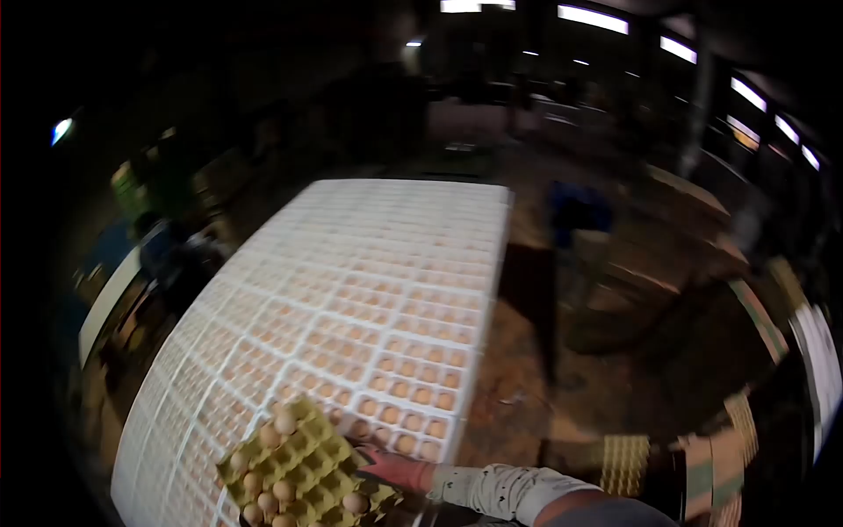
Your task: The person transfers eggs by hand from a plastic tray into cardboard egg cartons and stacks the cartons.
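A yellow-green egg tray (318, 458) with several brown eggs (285, 422) and many bare cups lies at an angle over the near part of a large white grid (351, 299). Pale brown eggs fill many compartments of that grid. My right hand (399, 467), in a pinkish glove below a patterned white sleeve, grips the egg tray at its right edge; the fingertips are blurred and partly hidden. My left hand does not show.
At the left, a person (167, 255) in dark clothes is beside a pale panel (110, 303). Stacked egg trays (625, 464) and cardboard boxes (713, 470) stand at the lower right. A blue object (580, 211) is farther back. Brown floor (518, 378) borders the grid's right edge.
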